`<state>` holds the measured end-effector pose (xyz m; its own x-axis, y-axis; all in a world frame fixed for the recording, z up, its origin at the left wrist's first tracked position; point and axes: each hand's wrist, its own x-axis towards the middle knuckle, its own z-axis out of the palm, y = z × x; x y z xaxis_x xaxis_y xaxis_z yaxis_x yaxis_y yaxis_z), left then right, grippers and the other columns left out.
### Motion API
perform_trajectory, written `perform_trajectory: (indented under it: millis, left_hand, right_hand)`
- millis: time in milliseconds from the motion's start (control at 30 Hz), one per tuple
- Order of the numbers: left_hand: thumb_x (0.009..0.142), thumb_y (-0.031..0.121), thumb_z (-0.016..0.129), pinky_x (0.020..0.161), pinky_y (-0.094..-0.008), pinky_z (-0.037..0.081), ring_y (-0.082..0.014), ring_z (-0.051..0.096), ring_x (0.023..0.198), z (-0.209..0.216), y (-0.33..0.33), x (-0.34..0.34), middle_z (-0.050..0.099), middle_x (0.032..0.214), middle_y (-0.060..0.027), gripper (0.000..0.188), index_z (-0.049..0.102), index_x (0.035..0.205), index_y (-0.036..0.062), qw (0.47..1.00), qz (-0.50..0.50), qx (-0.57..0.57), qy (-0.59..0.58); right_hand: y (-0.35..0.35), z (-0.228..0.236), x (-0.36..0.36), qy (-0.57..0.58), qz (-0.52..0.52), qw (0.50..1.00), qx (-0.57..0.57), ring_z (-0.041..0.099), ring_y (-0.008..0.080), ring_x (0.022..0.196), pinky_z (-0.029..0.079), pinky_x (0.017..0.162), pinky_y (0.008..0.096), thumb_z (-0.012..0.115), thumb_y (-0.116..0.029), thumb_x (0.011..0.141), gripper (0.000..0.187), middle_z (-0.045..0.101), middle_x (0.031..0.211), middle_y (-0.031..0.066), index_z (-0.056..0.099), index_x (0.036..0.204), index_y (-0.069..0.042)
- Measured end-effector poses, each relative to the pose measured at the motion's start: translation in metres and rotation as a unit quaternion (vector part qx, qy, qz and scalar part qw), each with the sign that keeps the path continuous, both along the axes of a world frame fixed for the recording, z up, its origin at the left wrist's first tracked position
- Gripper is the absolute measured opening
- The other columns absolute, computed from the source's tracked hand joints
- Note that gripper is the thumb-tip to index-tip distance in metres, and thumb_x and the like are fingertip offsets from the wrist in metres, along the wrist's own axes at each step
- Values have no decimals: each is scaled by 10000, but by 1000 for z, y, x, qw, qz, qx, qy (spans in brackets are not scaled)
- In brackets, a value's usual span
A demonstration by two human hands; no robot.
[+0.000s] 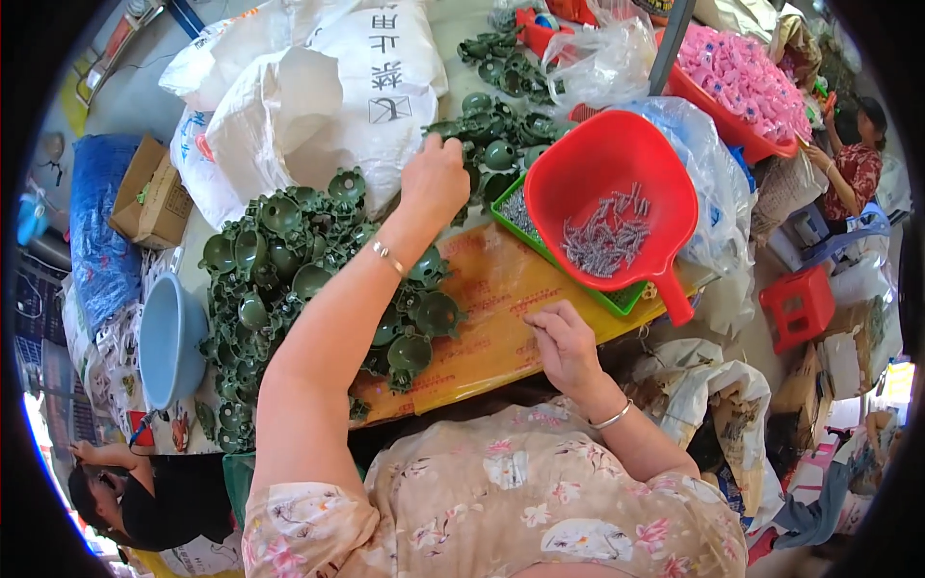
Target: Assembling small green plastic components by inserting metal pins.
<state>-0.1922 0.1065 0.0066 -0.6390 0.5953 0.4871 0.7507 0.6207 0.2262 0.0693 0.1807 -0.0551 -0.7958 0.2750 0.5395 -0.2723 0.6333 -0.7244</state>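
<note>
My left hand [436,181] stretches across the table to the far pile of dark green plastic parts [496,154]. Its fingers are curled down at the pile's left edge, and whatever they grip is hidden. My right hand [567,349] hovers over the yellow-brown table covering [491,308], thumb and fingers pinched together; anything between them is too small to make out. Beyond it, a red scoop-shaped pan [617,144] holds loose grey screws [609,231]. The pan rests on a green tray [631,301]. Under and beside my left forearm lies a large heap of green cup-shaped parts [279,260].
White woven sacks [376,96] stand behind the heap. A light blue basin [171,337] is at the left, near a cardboard box [152,197]. At the far right are a red tub [713,111] of pink packets and a red stool [798,306]. Other people sit at both sides.
</note>
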Motion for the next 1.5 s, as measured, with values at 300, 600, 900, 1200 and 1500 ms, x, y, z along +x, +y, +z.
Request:
perform_trajectory:
  millis: [300,600,900,1200,1500]
  left_hand:
    - [758,11,560,564,-236,418,-87,509,628,17,-54,114,544,685,-3,181,600,933,-13,870,-137,309,-358]
    - [931,324,498,682,-355,533,-236,637,748,3,-58,125,640,898,-122,382,528,1155,17,470,-144,509,-707]
    - [919,300,539,651,-331,509,-211,606,720,0,-57,135,610,807,-96,282,576,995,31,466,-131,517,-706]
    - [904,263,576,649,-297,493,-177,601,717,0,-54,147,620,807,-85,255,590,979,19,535,-107,497,-675]
    - [892,273,588,601,-294,480,-163,598,698,2,-57,148,620,800,-88,245,575,900,29,501,-101,506,-695]
  right_hand:
    - [-24,62,-15,-41,119,926,-355,521,39,660,424,593,194,574,37,872,90,583,775,-13,615,949,15]
    - [-30,52,-23,-13,124,914,-386,525,64,661,445,604,218,567,41,878,98,593,779,8,640,935,9]
    - [-29,48,-20,77,38,994,71,573,281,712,471,622,318,623,64,795,142,566,815,133,594,921,5]
    - [-33,37,-18,53,46,993,98,594,321,760,492,652,347,614,78,785,173,577,844,151,589,940,4]
    - [-25,31,-21,-15,121,976,-179,618,205,771,490,663,279,686,82,727,199,617,820,97,625,898,0]
